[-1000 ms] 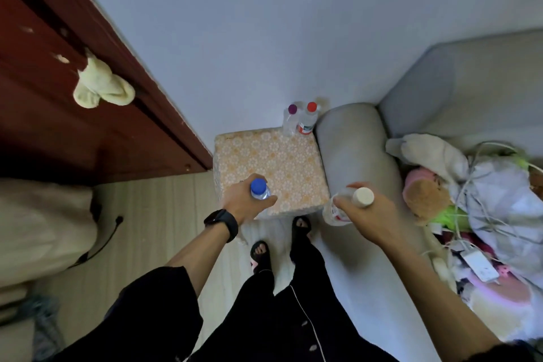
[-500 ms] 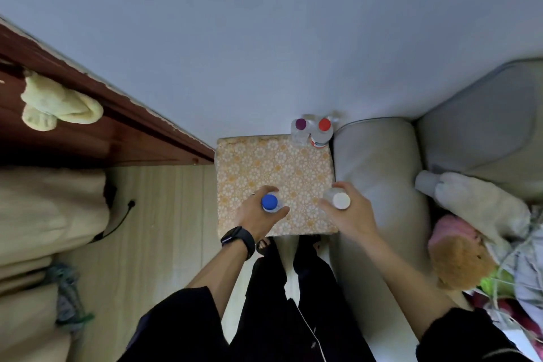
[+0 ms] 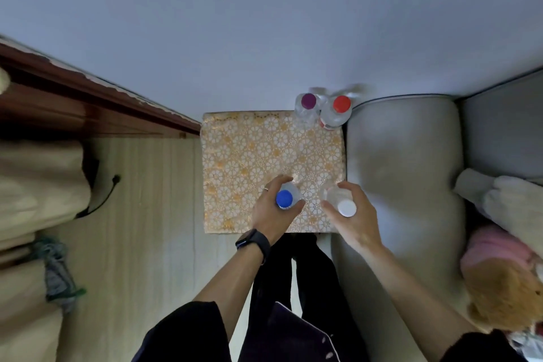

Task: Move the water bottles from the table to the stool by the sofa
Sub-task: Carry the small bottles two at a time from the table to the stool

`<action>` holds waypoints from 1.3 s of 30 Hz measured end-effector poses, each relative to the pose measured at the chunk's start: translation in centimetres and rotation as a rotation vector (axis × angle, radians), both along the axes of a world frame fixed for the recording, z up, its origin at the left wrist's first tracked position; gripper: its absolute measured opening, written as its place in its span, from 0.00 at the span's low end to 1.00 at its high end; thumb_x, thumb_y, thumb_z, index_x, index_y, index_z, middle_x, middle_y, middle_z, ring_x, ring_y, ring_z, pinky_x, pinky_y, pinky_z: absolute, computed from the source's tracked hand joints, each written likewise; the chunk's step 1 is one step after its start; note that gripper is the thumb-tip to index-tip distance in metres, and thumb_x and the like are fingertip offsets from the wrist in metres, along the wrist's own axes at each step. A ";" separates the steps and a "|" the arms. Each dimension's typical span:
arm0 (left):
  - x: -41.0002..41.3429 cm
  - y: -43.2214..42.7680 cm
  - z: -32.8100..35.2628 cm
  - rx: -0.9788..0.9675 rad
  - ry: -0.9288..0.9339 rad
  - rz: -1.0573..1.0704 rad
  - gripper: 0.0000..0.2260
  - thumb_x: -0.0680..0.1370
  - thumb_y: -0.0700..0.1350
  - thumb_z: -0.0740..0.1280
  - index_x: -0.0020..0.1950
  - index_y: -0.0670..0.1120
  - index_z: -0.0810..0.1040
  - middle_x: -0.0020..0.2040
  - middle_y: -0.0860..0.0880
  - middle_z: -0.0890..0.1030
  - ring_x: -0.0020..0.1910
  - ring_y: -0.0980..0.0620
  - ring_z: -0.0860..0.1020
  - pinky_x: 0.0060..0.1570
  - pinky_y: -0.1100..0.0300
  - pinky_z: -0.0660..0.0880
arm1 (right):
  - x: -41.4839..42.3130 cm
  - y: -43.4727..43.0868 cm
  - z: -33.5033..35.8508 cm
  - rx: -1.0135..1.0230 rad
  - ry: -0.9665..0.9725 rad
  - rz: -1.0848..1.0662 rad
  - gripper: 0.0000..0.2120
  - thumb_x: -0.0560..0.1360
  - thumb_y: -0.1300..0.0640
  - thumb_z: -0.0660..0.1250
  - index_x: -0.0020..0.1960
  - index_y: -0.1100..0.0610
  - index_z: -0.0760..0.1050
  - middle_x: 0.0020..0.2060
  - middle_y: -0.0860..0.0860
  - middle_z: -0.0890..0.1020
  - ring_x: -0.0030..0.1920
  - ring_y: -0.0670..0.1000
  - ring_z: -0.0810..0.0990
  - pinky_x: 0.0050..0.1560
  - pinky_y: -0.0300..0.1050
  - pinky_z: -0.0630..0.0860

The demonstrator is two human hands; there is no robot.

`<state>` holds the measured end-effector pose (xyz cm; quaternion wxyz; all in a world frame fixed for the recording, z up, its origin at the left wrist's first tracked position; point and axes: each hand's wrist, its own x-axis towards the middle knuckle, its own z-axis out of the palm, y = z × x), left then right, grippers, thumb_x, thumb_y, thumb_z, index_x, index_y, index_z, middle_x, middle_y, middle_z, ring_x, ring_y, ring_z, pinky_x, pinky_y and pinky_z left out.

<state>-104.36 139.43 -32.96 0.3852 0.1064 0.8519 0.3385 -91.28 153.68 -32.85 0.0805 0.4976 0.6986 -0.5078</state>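
I look straight down on a square stool (image 3: 249, 156) with an orange-and-white flower cover, standing against the sofa arm (image 3: 402, 161). My left hand (image 3: 271, 214) grips a clear bottle with a blue cap (image 3: 284, 199) upright over the stool's near half. My right hand (image 3: 357, 219) grips a clear bottle with a white cap (image 3: 346, 208) beside it, near the stool's right edge. Two more bottles stand at the stool's far right corner, one with a purple cap (image 3: 308, 100) and one with a red cap (image 3: 341, 103).
A white wall runs along the far side. A dark wooden door frame (image 3: 97, 97) and beige bedding (image 3: 35, 191) lie to the left, with a black cable (image 3: 102, 200) on the pale wood floor. Plush toys (image 3: 505, 273) fill the sofa seat on the right.
The view has tilted down over the stool. Both hands have carried their bottles forward from the stool's near edge to above its near half, and the right hand has come in from the sofa arm.
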 end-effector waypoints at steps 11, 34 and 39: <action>-0.6 -1.9 -1.0 -0.130 -0.092 -0.061 0.36 0.72 0.57 0.75 0.75 0.52 0.62 0.61 0.51 0.79 0.56 0.48 0.80 0.52 0.55 0.77 | 0.5 -0.4 0.6 -0.015 -0.108 0.024 0.49 0.66 0.35 0.76 0.78 0.46 0.54 0.70 0.48 0.72 0.67 0.53 0.73 0.66 0.50 0.71; -7.7 10.8 -2.9 -0.018 0.085 -0.070 0.29 0.73 0.55 0.74 0.69 0.48 0.67 0.50 0.48 0.82 0.45 0.47 0.81 0.43 0.53 0.80 | -9.9 7.1 -0.5 0.132 -0.013 0.091 0.34 0.75 0.40 0.68 0.73 0.56 0.61 0.58 0.52 0.78 0.55 0.55 0.79 0.54 0.49 0.78; -8.1 10.3 -3.3 0.003 0.078 -0.061 0.25 0.74 0.49 0.75 0.67 0.49 0.69 0.46 0.53 0.80 0.41 0.52 0.81 0.36 0.61 0.77 | -10.5 7.0 -0.9 0.126 0.035 0.094 0.32 0.75 0.42 0.70 0.71 0.55 0.62 0.60 0.51 0.77 0.57 0.53 0.78 0.54 0.46 0.75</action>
